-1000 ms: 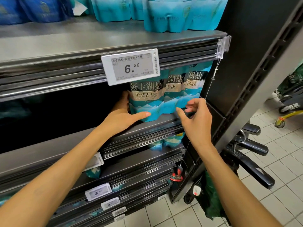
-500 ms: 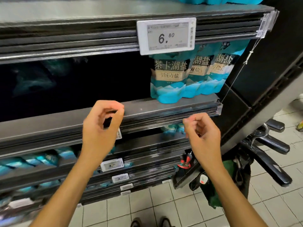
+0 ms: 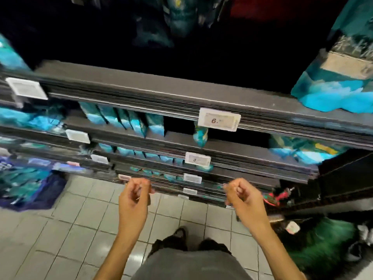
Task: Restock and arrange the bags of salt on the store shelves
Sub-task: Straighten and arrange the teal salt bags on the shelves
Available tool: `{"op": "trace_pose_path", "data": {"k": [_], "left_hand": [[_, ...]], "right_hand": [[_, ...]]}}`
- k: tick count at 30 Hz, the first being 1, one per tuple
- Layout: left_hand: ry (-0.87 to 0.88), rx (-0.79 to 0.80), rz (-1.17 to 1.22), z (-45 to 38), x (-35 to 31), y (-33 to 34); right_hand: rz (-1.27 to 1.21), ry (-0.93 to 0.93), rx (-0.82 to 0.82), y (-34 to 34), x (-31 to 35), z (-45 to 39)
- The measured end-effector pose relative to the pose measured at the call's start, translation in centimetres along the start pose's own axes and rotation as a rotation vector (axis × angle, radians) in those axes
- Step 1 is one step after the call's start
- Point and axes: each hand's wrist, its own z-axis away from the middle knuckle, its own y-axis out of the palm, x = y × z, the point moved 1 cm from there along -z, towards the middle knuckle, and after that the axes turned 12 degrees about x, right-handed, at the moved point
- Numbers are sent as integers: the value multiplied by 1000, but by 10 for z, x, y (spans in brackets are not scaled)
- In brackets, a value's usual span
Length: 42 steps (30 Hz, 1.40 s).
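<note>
While the view is smeared by motion blur, the layout reads clearly enough from the left edge: a blurred teal and purple heap (image 3: 24, 182) lies low on the left, at the foot of the shelving where the pale tiled floor (image 3: 66, 229) begins. Above it, dark shelves (image 3: 141, 85) run across in stacked tiers, each front edge carrying small white price tags; one tag (image 3: 25, 88) sits at the far left of the top visible shelf. On the tier below, a row of teal salt bags (image 3: 123, 119) stands upright side by side, left of centre. In front of the lowest shelves, the left hand (image 3: 134, 196) hangs in the air with its fingers loosely curled and nothing in it. Past the middle, a price tag (image 3: 219, 119) showing a 6 is clipped to the upper shelf edge, with a lone bag (image 3: 200, 136) just under its left end. The right hand (image 3: 243, 196) is raised level with the left one, fingers likewise curled loosely around nothing, touching no shelf. At the far right, a large teal salt bag (image 3: 339, 77) stands on the top shelf, and a green bag (image 3: 323, 243) rests on the floor below.
</note>
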Motion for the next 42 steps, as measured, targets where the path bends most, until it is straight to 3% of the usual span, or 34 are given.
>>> {"op": "trace_pose_path", "data": {"k": [5, 13, 23, 33, 42], "left_hand": [[-207, -243, 66, 58, 27, -21], [-354, -624, 183, 148, 40, -35], [-529, -1069, 344, 266, 71, -53], [-693, -1338, 404, 366, 112, -140], [-651, -1237, 420, 363, 140, -281]], "right_hand": [[52, 82, 234, 34, -28, 6], [195, 210, 663, 80, -75, 14], [348, 208, 1070, 193, -49, 20], [366, 132, 1235, 383, -9, 30], [330, 164, 1176, 494, 17, 45]]}}
